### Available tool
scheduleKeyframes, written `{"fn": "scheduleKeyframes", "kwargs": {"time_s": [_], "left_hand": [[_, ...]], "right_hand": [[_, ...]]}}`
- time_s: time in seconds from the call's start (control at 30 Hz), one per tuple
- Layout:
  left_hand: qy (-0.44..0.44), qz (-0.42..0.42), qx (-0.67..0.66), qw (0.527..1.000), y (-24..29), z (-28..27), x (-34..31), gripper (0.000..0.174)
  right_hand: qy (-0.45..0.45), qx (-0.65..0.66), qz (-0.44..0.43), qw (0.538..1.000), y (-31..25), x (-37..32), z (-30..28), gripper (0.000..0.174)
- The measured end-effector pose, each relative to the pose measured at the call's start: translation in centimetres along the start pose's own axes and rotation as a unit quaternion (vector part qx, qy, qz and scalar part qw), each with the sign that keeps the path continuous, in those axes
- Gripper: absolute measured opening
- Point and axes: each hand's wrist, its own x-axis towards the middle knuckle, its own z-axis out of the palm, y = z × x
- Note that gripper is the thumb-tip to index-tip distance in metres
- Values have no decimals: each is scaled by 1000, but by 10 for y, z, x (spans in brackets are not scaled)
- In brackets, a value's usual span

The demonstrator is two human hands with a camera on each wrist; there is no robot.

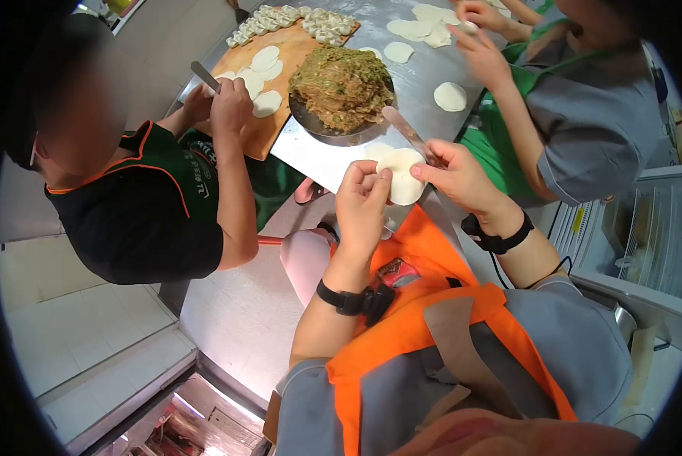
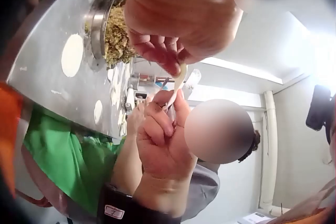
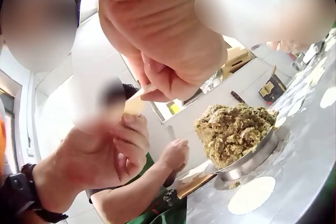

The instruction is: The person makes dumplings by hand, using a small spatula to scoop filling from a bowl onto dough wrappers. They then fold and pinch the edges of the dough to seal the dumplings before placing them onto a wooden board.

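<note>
A round, pale dough wrapper is stretched between both hands in the head view. My left hand pinches its left edge between thumb and fingers. My right hand pinches the right edge with the thumb and also holds a flat spatula, its blade pointing up and left. In the left wrist view the wrapper is seen nearly edge-on between the left hand and the right hand. Beyond the hands, a heap of green-brown filling rises from a round metal pan.
A wooden board bears wrappers and rows of finished dumplings. More wrappers lie on the metal table. One person at the left holds a spatula; another at the right handles dough.
</note>
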Motion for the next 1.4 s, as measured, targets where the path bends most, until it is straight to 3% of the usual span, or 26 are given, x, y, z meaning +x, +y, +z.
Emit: {"fn": "scheduleKeyframes", "kwargs": {"time_s": [0.1, 0.2, 0.23, 0.3, 0.4, 0.43, 0.5, 0.53, 0.57, 0.7, 0.8, 0.87, 1.0, 1.1, 1.2, 1.23, 1.33, 1.4], "left_hand": [[32, 22, -7, 999, 6, 4, -12, 12], [58, 1, -100, 993, 0, 2, -15, 12], [38, -70, -195, 977, 1, 1, -16, 10], [-4, -211, -377, 902, 2, -2, -16, 7], [-110, -243, -357, 895, -18, -8, -16, 11], [-161, -217, -352, 896, -30, -18, -9, 20], [-49, -202, -201, 957, -36, -16, -2, 26], [7, -190, -124, 974, -33, -13, 3, 29], [-20, -175, -124, 976, -37, -20, 10, 33], [120, -173, -187, 960, -60, -35, 41, 33], [112, -160, -170, 966, -70, -47, 71, 39], [102, -168, -175, 965, -69, -48, 90, 35], [104, -197, -258, 940, -48, -41, 104, 43], [125, -219, -268, 930, -38, -39, 96, 44], [74, -198, -313, 926, -31, -45, 80, 46], [86, -190, -334, 919, -34, -49, 77, 46], [98, -169, -384, 902, -36, -59, 70, 49], [76, -167, -404, 896, -27, -62, 63, 50]], "right_hand": [[33, 115, -6, 993, -6, -13, 11, 14], [34, 75, -6, 997, -5, -16, 12, 13], [31, 68, -18, 997, -6, -14, 14, 14], [25, 53, -42, 997, -7, -10, 20, 17], [-8, -78, -64, 995, 10, 8, 16, 19], [39, -219, -99, 970, 18, 18, 11, 19], [128, -484, -162, 850, 35, 40, -7, 21], [119, -503, -116, 848, 37, 50, -16, 16], [128, -516, -122, 838, 38, 59, -22, 16], [123, -558, -95, 815, 43, 89, -26, 19], [83, -557, -135, 815, 51, 103, -21, 19], [62, -521, -152, 837, 46, 106, -14, 19], [-2, -423, -143, 895, 36, 95, -1, 19], [50, -423, -205, 881, 33, 70, 25, 19], [41, -513, -193, 836, 22, 43, 43, 20], [53, -514, -226, 826, 22, 40, 44, 21], [62, -393, -235, 887, 24, 35, 39, 19], [19, -272, -121, 955, 16, 25, 40, 19]]}}
